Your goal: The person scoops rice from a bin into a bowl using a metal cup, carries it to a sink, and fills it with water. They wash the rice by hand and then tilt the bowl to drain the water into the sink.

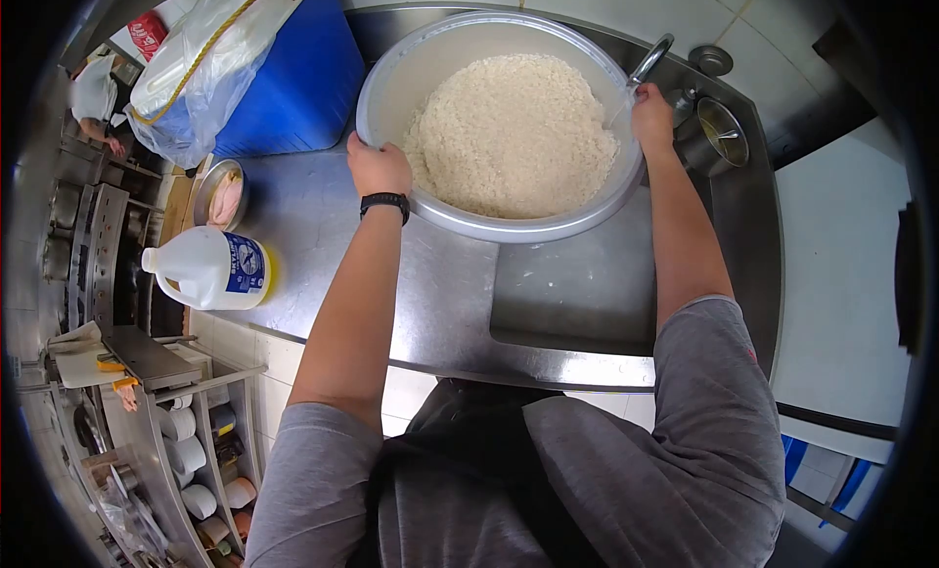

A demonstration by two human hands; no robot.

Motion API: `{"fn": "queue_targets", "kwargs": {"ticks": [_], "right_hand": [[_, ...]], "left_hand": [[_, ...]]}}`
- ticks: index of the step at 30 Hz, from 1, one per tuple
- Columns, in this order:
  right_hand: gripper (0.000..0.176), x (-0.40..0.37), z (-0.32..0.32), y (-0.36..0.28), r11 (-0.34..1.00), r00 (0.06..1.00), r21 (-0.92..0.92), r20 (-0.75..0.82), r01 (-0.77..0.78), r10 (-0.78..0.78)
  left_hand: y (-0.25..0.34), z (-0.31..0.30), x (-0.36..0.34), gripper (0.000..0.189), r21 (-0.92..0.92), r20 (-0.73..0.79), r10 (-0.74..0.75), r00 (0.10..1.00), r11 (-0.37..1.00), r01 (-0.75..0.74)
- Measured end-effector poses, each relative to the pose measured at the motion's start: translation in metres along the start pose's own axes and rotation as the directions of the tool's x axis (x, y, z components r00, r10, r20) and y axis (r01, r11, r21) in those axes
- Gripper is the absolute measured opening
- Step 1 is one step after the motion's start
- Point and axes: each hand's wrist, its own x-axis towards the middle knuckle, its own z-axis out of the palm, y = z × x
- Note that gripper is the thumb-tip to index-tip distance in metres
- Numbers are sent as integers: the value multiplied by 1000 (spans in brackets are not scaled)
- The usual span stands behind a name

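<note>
A large grey basin (460,224) holds a heap of wet-looking white rice (514,133). It sits over the metal sink (577,294) and partly on the counter. My left hand (380,169), with a black wristband, grips the basin's left rim, its fingers partly hidden behind it. On the opposite side my right hand (652,120) is closed around the rim, just below the metal faucet (651,59).
Left of the basin stand a blue container (293,79) with plastic bags, a metal bowl (207,191) with pinkish food, and a white jug (210,270). A metal pot (719,137) is at the right. Another person (95,93) is at far left.
</note>
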Motion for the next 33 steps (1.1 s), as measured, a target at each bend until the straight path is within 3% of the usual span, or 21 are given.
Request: {"fn": "queue_targets", "kwargs": {"ticks": [33], "right_hand": [[24, 2, 1, 2, 1000, 1000, -6, 4, 5, -5]], "left_hand": [[3, -2, -2, 57, 30, 7, -32, 999, 999, 31]]}}
